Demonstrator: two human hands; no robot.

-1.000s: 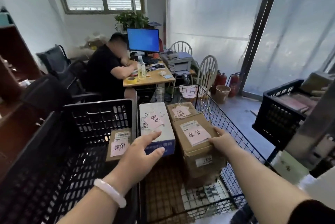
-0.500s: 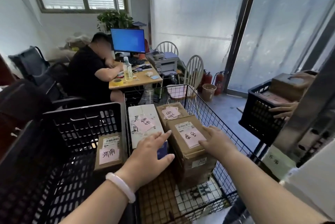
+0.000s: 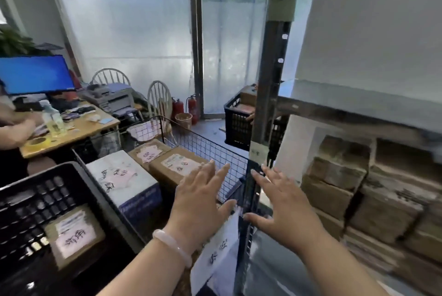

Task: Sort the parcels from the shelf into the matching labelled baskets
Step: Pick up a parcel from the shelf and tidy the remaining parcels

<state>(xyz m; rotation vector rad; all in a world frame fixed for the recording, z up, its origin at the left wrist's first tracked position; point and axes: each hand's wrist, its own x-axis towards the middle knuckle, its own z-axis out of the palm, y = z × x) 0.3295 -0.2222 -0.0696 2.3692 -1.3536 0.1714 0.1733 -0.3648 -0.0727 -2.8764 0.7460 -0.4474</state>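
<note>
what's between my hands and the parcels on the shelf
The shelf's upright post stands between the left hand and the stacked parcels. Nothing visible lies between the right hand and them.

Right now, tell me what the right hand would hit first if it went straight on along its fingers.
Probably the shelf's metal upright: the open right hand points its fingers up and forward, and they overlap it in the picture. Depth is unclear; the shelf parcels lie further right.

Parcels [image 3: 178, 164] lie in the wire basket [image 3: 215, 152], left of the shelf [image 3: 354, 106], which holds stacked boxes [image 3: 385, 209].
</note>
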